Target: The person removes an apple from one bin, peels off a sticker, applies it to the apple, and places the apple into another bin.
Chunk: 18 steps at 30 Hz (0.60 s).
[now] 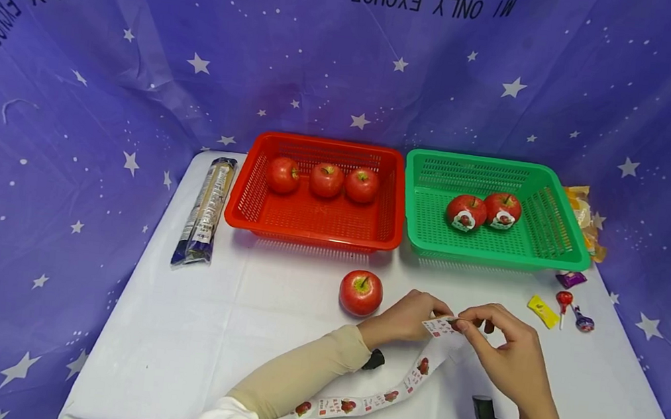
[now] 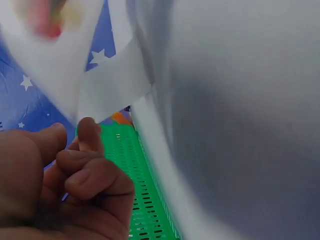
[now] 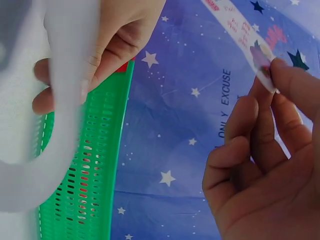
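Note:
A long white strip of apple stickers (image 1: 366,405) curves across the table toward both hands. My left hand (image 1: 407,316) holds the strip near its upper end, fingers curled at the backing (image 3: 70,95) in the right wrist view. Between thumb and forefinger, my right hand (image 1: 506,351) pinches the end of a printed sticker (image 1: 439,326); in the right wrist view that sticker (image 3: 245,37) slants up from the fingertips. A red apple (image 1: 360,293) with no label in sight sits on the table, just beyond the left wrist.
Three apples lie in a red basket (image 1: 320,240) at the back. Beside it, a green basket (image 1: 495,257) contains two labelled apples (image 1: 466,213). A long noodle-like packet (image 1: 204,210) lies far left. Wrapped candies (image 1: 543,312) and lollipops (image 1: 564,299) lie at right, near an orange bag (image 1: 583,220).

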Motion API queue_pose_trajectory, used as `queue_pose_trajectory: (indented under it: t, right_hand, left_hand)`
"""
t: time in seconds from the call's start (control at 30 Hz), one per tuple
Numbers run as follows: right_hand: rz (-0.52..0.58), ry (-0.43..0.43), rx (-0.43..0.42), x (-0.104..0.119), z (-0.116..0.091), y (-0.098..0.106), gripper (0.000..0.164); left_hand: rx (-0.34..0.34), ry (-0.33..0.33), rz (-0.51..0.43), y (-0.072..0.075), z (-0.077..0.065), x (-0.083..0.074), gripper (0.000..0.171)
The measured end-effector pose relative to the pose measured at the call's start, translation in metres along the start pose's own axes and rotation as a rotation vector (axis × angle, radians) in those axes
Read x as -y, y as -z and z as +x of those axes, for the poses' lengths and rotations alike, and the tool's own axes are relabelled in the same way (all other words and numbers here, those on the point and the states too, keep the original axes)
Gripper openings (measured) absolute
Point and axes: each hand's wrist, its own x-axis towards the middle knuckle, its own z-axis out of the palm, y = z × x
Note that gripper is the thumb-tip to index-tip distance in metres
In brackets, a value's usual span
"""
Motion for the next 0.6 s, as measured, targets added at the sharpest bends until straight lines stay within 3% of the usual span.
queue_pose_trajectory:
  t: [0.1, 0.23, 0.33, 0.5, 0.6]
  right_hand:
    - [-0.006, -0.023, -0.01, -0.004, 0.004, -0.001, 0.029]
    - [0.001, -0.05, -0.018, -0.009, 0.008, -0.005, 0.026]
    - [0.008, -0.075, -0.028, -0.012, 0.01, -0.007, 0.024]
    - [0.016, -0.08, -0.032, -0.016, 0.013, -0.009, 0.023]
    - [0.024, -0.063, -0.034, -0.016, 0.015, -0.009, 0.023]
  left_hand:
    - [0.0, -0.015, 0.049, 0.001, 0.0, 0.001, 0.02]
    - [-0.029, -0.041, 0.097, 0.002, -0.002, 0.0, 0.01]
    - [-0.035, -0.018, 0.114, 0.003, -0.006, -0.002, 0.01]
    - [-0.022, 0.035, 0.059, 0.007, -0.023, -0.003, 0.017]
    - [-0.029, -0.034, 0.055, 0.016, -0.036, -0.005, 0.019]
